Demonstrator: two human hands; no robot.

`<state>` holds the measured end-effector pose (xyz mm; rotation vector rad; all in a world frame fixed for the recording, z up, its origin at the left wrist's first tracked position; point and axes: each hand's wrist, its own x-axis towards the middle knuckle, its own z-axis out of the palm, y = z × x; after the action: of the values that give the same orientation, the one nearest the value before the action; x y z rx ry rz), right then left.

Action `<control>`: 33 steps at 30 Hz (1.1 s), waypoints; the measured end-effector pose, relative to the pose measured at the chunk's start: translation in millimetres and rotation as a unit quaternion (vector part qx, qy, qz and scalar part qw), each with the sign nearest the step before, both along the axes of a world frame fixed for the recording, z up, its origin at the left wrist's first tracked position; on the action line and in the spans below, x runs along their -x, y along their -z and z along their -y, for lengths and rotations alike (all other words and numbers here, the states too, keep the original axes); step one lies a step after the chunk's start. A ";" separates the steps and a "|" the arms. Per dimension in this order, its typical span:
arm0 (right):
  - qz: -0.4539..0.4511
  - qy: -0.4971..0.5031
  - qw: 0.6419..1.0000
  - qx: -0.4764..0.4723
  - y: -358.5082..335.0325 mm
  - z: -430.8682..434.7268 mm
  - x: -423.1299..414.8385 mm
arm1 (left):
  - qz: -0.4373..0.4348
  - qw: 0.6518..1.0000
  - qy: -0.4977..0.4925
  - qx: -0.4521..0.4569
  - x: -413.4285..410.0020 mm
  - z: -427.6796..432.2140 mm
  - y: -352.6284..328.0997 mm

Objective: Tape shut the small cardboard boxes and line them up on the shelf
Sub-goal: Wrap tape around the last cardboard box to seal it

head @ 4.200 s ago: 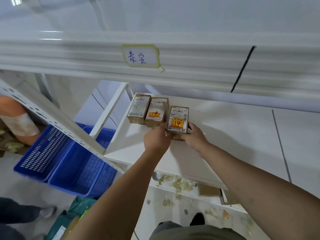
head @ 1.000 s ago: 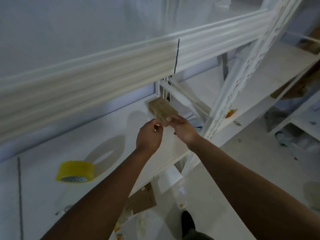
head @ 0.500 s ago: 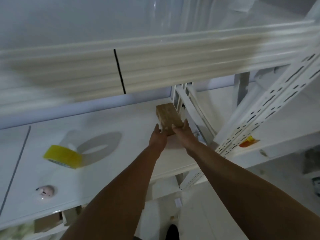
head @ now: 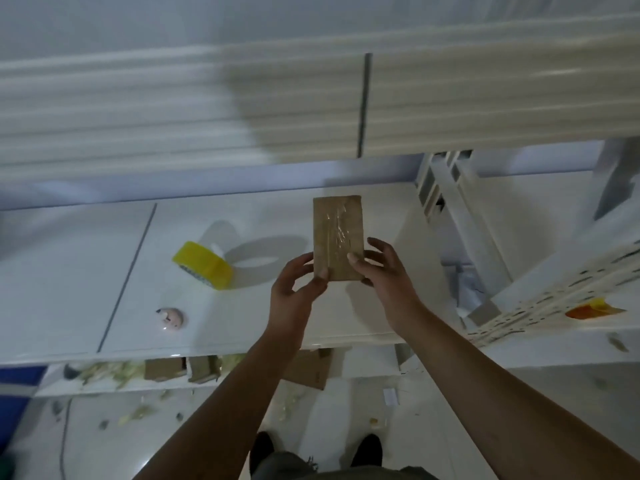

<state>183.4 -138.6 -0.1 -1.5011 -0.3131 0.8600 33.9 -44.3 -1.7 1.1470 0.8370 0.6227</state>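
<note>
A small brown cardboard box with clear tape along its top face is held above the white shelf. My left hand grips its near left corner. My right hand holds its near right edge, thumb on top. A yellow tape roll lies on the shelf to the left of the box, apart from both hands.
A small pink object lies on the shelf near its front edge. The upper shelf beam overhangs. White perforated uprights stand at right. Cardboard scraps and debris lie on the lower level and floor.
The box, standing near the shelf's right upright before, is now lifted toward me in both hands and turned lengthwise. The view has swung left, so the tape roll sits nearer the centre.
</note>
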 end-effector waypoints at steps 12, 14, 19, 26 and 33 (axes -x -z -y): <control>-0.028 -0.116 0.992 -0.031 -13.6 -55.7 88.1 | -0.040 0.997 -0.055 -0.042 73.5 -79.0 -34.9; -0.008 -0.104 0.994 -0.013 -18.3 -64.9 96.1 | -0.052 0.996 -0.053 -0.053 80.4 -87.2 -32.5; 0.048 -0.097 0.993 0.037 -20.6 -80.2 107.8 | -0.036 0.997 -0.065 -0.020 88.4 -102.1 -28.0; 0.044 -0.082 0.994 0.059 -18.6 -81.4 120.5 | -0.094 0.993 -0.043 -0.051 91.1 -108.8 -19.4; 0.052 -0.062 0.994 0.076 -10.8 -81.4 130.5 | -0.132 0.984 -0.035 -0.110 93.5 -112.4 -7.1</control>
<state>52.9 -57.2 10.7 -1.6856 -0.4297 0.9210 -59.6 68.1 5.4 1.4273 1.0581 0.6413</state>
